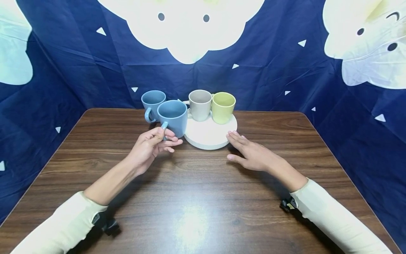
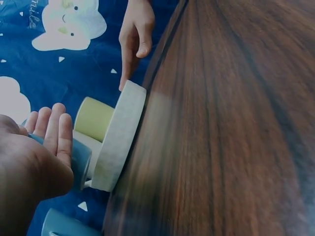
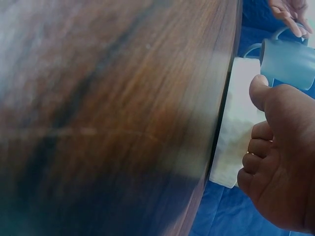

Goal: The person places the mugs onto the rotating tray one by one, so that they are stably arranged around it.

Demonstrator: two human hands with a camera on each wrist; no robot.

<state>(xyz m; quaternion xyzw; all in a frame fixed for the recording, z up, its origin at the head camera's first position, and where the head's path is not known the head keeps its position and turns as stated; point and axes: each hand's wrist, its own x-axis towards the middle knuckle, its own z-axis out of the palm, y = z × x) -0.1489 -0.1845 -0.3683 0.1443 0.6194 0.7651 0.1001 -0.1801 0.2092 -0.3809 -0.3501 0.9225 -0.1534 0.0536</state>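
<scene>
My left hand (image 1: 146, 150) pinches the handle of a blue mug (image 1: 177, 121) between thumb and fingers, with the other fingers stretched out below it. The mug is upright in front of the left edge of a thick, round white tray (image 1: 206, 137). On the tray stand a grey mug (image 1: 200, 107) and a yellow-green mug (image 1: 223, 111). My right hand (image 1: 255, 154) reaches to the tray's right front rim, its fingers fairly straight and fingertips at the edge. A second blue mug (image 1: 153, 100) stands behind and left of the held one, partly hidden by it.
The brown wooden table (image 1: 196, 190) extends toward me and to both sides. Its back edge lies close behind the mugs. A dark blue cloth (image 1: 269, 81) with white cloud shapes hangs behind and beside the table.
</scene>
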